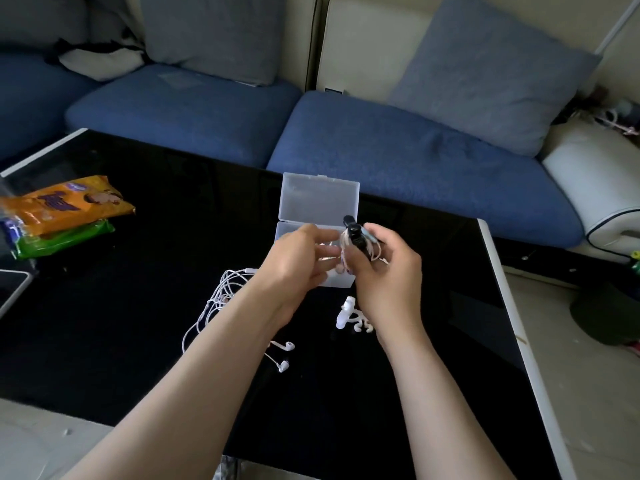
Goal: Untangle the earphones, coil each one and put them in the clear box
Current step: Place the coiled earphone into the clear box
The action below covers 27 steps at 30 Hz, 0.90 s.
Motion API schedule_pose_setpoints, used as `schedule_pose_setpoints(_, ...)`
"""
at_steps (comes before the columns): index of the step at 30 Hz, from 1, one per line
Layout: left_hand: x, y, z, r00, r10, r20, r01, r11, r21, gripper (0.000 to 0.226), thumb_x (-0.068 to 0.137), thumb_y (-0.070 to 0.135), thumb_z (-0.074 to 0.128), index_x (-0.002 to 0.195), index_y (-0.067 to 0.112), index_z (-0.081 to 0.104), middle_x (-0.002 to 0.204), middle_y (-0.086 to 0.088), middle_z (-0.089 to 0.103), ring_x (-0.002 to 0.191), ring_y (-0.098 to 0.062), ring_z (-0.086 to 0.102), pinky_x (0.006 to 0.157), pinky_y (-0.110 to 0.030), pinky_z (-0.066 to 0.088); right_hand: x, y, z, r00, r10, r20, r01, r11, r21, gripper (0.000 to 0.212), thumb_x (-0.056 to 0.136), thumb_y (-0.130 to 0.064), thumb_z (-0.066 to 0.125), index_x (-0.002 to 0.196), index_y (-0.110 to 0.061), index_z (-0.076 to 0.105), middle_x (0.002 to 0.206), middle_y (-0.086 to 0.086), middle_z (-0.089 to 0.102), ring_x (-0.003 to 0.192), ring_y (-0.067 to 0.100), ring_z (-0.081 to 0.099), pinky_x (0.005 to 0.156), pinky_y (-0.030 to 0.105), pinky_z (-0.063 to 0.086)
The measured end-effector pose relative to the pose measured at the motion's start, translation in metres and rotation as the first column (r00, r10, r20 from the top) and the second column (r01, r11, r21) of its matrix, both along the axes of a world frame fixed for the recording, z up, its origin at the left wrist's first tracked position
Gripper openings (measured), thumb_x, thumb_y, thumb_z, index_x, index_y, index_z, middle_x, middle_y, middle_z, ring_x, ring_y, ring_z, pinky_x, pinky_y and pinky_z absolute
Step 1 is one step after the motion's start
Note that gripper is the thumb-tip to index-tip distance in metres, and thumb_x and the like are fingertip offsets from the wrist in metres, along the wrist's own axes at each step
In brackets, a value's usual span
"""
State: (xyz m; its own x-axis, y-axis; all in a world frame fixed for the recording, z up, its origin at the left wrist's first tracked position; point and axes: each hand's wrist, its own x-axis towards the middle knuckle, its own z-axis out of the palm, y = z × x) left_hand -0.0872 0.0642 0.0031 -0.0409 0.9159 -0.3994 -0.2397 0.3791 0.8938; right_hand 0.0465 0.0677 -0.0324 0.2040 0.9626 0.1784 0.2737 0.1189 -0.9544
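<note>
Currently clutching a coiled earphone [375, 252] in the right hand [384, 271], curled tight round the loops and a black piece [351, 232] at their top, just over the near right part of the clear box [320, 199], open with lid raised on the far side. Meeting the coil from the left with the left hand [298, 261], half curled; cannot tell whether pinching the wire or merely touching. Lying loose on the black table [138, 306]: white earphones [221, 296] in a tangle, left of the box, plus a small white piece [346, 313] near the right wrist. Risks, as judged: loosening the grip too soon and letting the loops spring open; snagging the box wall and nudging the light box away; dragging the left forearm through the tangle and knotting it worse.
</note>
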Motion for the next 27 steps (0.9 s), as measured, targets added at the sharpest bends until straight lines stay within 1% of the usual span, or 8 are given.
schedule_pose_setpoints(2, -0.009, 0.001, -0.003, 0.979, 0.095, -0.178, -0.091, 0.995, 0.030, 0.034, 0.098, 0.016, 0.047, 0.101, 0.019, 0.080, 0.102, 0.000, 0.080, 0.097, -0.016, 0.074, 0.085, -0.032, 0.054, -0.003, 0.004, -0.004, 0.997, -0.056, -0.045, 0.056, 0.998, -0.003, 0.029, 0.092, -0.028, 0.081, 0.119, -0.031, 0.071, 0.101, -0.006, 0.079, 0.094, 0.010, 0.077, 0.093, 0.042, 0.062)
schedule_pose_setpoints(5, -0.023, -0.002, -0.007, 0.847, 0.158, -0.508, -0.110, 0.986, 0.122, 0.043, 0.089, 0.001, 0.042, 0.086, 0.029, 0.075, 0.092, 0.012, 0.070, 0.098, -0.023, 0.070, 0.078, -0.033, 0.058, -0.006, 0.008, -0.007, 0.991, -0.084, -0.107, 0.082, 0.996, -0.024, 0.037, 0.096, -0.013, 0.077, 0.131, -0.019, 0.069, 0.108, -0.007, 0.077, 0.097, 0.007, 0.077, 0.097, 0.041, 0.062)
schedule_pose_setpoints(8, -0.032, -0.004, -0.007, 0.678, 0.165, -0.716, -0.024, 0.979, 0.203, 0.048, 0.086, -0.010, 0.044, 0.110, 0.015, 0.076, 0.094, 0.012, 0.058, 0.114, -0.031, 0.060, 0.095, -0.043, 0.054, -0.012, 0.011, -0.008, 0.989, -0.103, -0.102, 0.099, 0.994, -0.043, 0.037, 0.097, -0.009, 0.074, 0.131, -0.020, 0.068, 0.110, -0.006, 0.076, 0.098, 0.007, 0.077, 0.098, 0.040, 0.061)
schedule_pose_setpoints(11, -0.037, -0.001, -0.016, 0.501, 0.068, -0.863, 0.052, 0.993, 0.108, 0.051, 0.091, -0.004, 0.050, 0.134, 0.017, 0.067, 0.131, -0.009, 0.058, 0.128, -0.038, 0.046, 0.105, -0.041, 0.042, -0.021, 0.014, -0.011, 0.996, -0.089, -0.016, 0.088, 0.995, -0.039, 0.035, 0.095, -0.014, 0.074, 0.125, -0.029, 0.068, 0.113, -0.006, 0.076, 0.103, 0.012, 0.076, 0.101, 0.045, 0.059)
schedule_pose_setpoints(14, -0.038, -0.001, -0.025, 0.427, -0.097, -0.899, 0.128, 0.991, -0.046, 0.053, 0.095, 0.005, 0.053, 0.146, 0.021, 0.055, 0.147, -0.011, 0.048, 0.134, -0.040, 0.039, 0.103, -0.045, 0.037, -0.026, 0.022, -0.011, 0.991, -0.062, 0.116, 0.067, 0.997, -0.042, 0.039, 0.094, -0.016, 0.072, 0.132, -0.024, 0.067, 0.119, -0.006, 0.075, 0.109, 0.010, 0.072, 0.103, 0.032, 0.055)
schedule_pose_setpoints(17, -0.036, -0.002, -0.031, 0.332, -0.209, -0.920, 0.225, 0.964, -0.138, 0.049, 0.095, 0.008, 0.052, 0.144, 0.018, 0.051, 0.146, -0.007, 0.049, 0.136, -0.038, 0.040, 0.097, -0.046, 0.033, -0.026, 0.035, -0.008, 0.961, -0.112, 0.252, 0.133, 0.989, -0.070, 0.039, 0.095, -0.011, 0.073, 0.134, -0.019, 0.068, 0.121, -0.004, 0.072, 0.110, 0.011, 0.067, 0.091, 0.013, 0.042)
schedule_pose_setpoints(23, -0.035, -0.004, -0.035, 0.241, -0.329, -0.913, 0.329, 0.913, -0.242, 0.035, 0.093, 0.005, 0.049, 0.126, 0.018, 0.052, 0.145, -0.001, 0.046, 0.138, -0.039, 0.037, 0.098, -0.051, 0.030, -0.026, 0.046, -0.016, 0.889, -0.186, 0.418, 0.254, 0.961, -0.113, 0.036, 0.097, -0.015, 0.074, 0.132, -0.013, 0.068, 0.119, 0.006, 0.074, 0.114, 0.027, 0.067, 0.089, 0.024, 0.043)
schedule_pose_setpoints(27, -0.031, -0.003, -0.035, 0.260, -0.385, -0.885, 0.349, 0.893, -0.286, 0.032, 0.092, 0.003, 0.048, 0.121, 0.016, 0.050, 0.157, -0.003, 0.038, 0.149, -0.038, 0.026, 0.112, -0.059, 0.025, -0.033, 0.051, -0.026, 0.752, -0.133, 0.645, 0.289, 0.947, -0.142, 0.037, 0.099, -0.026, 0.071, 0.131, -0.012, 0.058, 0.117, 0.014, 0.073, 0.115, 0.039, 0.062, 0.090, 0.041, 0.049)
